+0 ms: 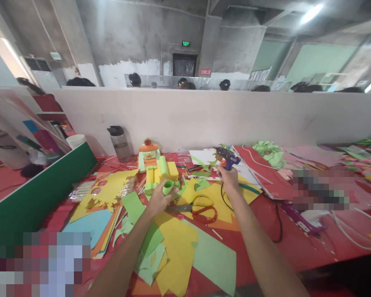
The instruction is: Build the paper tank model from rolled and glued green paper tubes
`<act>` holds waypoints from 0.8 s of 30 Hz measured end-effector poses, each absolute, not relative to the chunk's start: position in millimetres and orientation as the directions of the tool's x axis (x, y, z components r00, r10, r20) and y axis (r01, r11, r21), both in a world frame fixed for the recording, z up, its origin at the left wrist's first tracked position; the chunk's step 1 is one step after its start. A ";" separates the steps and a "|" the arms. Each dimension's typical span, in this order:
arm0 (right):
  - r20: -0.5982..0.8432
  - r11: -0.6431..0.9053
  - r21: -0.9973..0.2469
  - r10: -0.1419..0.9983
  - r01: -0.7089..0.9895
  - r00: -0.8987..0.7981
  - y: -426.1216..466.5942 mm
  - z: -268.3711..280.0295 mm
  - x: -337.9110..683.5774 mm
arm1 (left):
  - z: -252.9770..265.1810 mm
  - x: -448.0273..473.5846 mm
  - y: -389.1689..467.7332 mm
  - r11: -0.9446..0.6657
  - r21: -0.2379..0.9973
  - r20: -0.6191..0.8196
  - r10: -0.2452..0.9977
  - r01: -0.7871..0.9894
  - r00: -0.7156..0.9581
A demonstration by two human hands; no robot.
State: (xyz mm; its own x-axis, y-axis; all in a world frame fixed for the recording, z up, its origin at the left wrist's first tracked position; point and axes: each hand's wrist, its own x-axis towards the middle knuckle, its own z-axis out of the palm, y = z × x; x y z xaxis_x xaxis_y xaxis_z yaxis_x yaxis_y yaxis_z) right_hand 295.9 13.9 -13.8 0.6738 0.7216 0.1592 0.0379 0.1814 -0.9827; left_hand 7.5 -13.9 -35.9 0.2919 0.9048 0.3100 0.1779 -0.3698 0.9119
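Note:
My left hand (158, 199) is closed round a short green paper tube (167, 187), its open end facing up. In my right hand (229, 180) is a blue hot glue gun (228, 159), gripped by the handle, its dark front part pointing up and left over white paper. Behind my left hand sit yellow and green rolled paper pieces (163, 167) and an orange and green paper model (149, 156). Between my arms lie scissors (200, 208) with yellow and red handles, on yellow paper sheets (179, 243).
A water bottle (120, 144) stands by the white partition (204, 119). To the left rises a green board (49, 183). Blue paper (91, 225) lies near it. Crumpled green paper (268, 152) and a purple glue gun (306, 220) with cords are on the right. People sit beyond the partition.

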 end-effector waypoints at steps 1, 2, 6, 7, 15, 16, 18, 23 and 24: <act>0.156 0.184 -0.982 0.722 0.030 0.674 14.4 -14.4 295.5 | -35.6 7.5 -14.2 -0.366 0.913 0.306 0.906 0.177 0.293; 0.153 0.189 -0.982 0.722 0.020 0.675 15.0 -14.8 295.0 | -35.3 7.5 -14.5 -0.364 0.914 0.304 0.907 0.179 0.293; 0.139 0.214 -0.976 0.728 -0.030 0.671 17.2 -14.9 294.1 | -35.0 7.4 -14.8 -0.366 0.912 0.304 0.907 0.188 0.291; 0.133 0.216 -0.976 0.730 -0.041 0.670 17.5 -14.9 294.4 | -35.2 7.4 -14.6 -0.370 0.910 0.308 0.906 0.187 0.290; 0.074 0.191 -0.976 0.752 -0.109 0.655 18.5 -20.8 299.5 | -34.6 6.9 -14.0 -0.389 0.899 0.319 0.897 0.201 0.307; 0.069 0.188 -0.975 0.759 -0.116 0.647 19.0 -21.8 299.9 | -34.3 6.8 -14.2 -0.387 0.899 0.316 0.897 0.205 0.308; 0.061 0.183 -0.975 0.769 -0.126 0.637 19.9 -23.4 300.2 | -33.9 6.9 -14.7 -0.384 0.899 0.311 0.899 0.210 0.309; 0.053 0.187 -0.971 0.778 -0.151 0.626 19.7 -23.0 299.7 | -34.4 7.1 -15.0 -0.382 0.900 0.308 0.899 0.210 0.312; 0.052 0.192 -0.968 0.780 -0.159 0.623 19.2 -22.2 299.6 | -34.7 7.1 -14.9 -0.381 0.901 0.308 0.899 0.209 0.313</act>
State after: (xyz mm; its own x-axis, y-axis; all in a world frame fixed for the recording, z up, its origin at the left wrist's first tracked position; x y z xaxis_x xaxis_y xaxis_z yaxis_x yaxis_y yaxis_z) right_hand 299.6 19.2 -22.2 0.6233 0.7802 0.0518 -0.1593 0.1916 -0.9684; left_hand 7.1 -14.9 -34.7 0.3125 0.8987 0.3076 0.2088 -0.3809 0.9007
